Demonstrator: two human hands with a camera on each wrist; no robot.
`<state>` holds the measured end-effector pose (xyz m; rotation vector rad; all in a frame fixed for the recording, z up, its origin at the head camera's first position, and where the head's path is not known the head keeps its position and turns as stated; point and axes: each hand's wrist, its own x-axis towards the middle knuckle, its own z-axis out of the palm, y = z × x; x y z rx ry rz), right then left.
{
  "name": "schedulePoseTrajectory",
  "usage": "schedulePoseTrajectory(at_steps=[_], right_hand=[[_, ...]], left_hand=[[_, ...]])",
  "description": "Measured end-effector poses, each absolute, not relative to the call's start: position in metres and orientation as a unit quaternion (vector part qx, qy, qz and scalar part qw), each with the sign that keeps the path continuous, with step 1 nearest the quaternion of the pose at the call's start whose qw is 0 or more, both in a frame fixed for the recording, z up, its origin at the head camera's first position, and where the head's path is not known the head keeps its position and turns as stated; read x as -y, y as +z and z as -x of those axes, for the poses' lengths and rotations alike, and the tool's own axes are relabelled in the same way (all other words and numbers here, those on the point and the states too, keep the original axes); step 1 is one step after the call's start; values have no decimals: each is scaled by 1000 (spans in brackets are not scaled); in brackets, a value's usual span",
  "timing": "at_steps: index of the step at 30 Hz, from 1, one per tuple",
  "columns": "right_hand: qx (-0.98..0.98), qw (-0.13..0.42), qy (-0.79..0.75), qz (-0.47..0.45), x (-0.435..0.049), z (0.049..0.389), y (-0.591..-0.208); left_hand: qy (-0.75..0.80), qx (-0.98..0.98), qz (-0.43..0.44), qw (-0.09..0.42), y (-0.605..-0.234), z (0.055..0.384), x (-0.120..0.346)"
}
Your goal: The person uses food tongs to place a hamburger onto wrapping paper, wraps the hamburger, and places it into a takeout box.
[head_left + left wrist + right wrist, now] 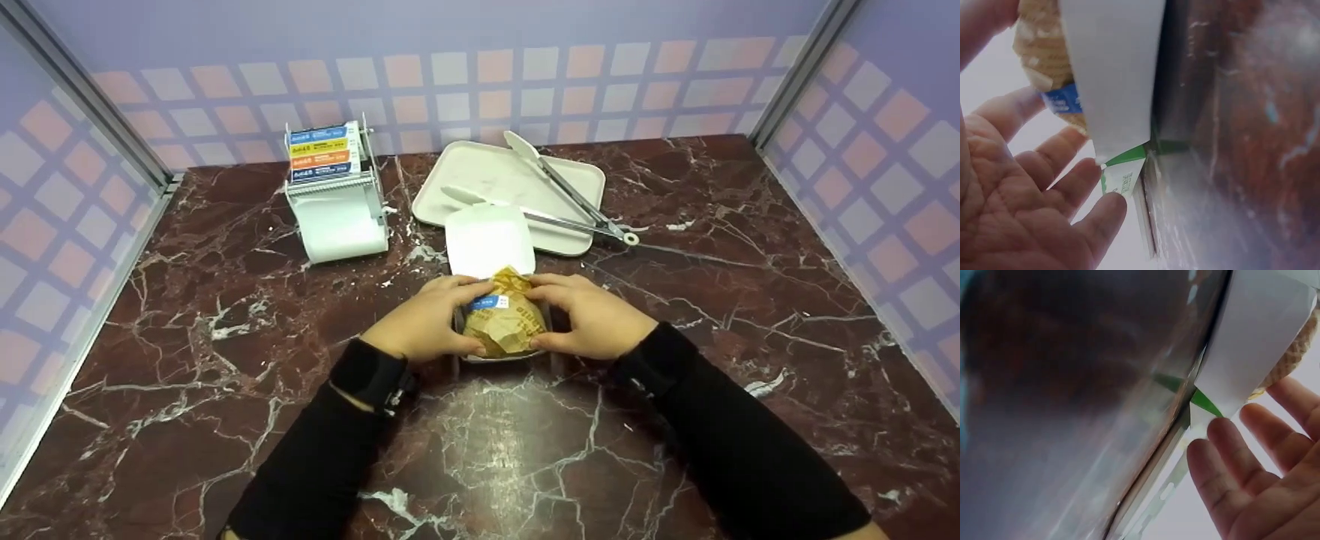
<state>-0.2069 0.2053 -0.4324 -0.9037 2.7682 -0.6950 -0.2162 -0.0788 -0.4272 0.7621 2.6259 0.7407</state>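
Observation:
A wrapped burger in brown-yellow printed paper, with a blue and white label on top, sits in a white paper clamshell box. The box's lid is folded back, away from the person. My left hand holds the burger's left side between thumb and forefinger, its other fingers spread along the box wall. Opposite it, my right hand holds the right side with thumb and forefinger. Green print shows on the box's outside in both wrist views.
Behind the box lies a white tray with metal tongs across it, their white tips spread. A label dispenser with blue, yellow and orange labels stands at back left. Tiled panels enclose the marbled table.

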Motion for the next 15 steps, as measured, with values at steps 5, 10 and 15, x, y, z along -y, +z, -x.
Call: schedulePoseTrajectory(at_steps=[5,10,15], right_hand=[[-919,85,-219,317,-199,212,-428],[-916,94,-177,349,-187,220,-420],[-922,111,-124,349,-179,224,-414]], left_hand=[[247,-924,-254,144,-429,216,74],[232,-933,-250,118,-433,215,70],[231,-930,-264,109,-435,217,70]])
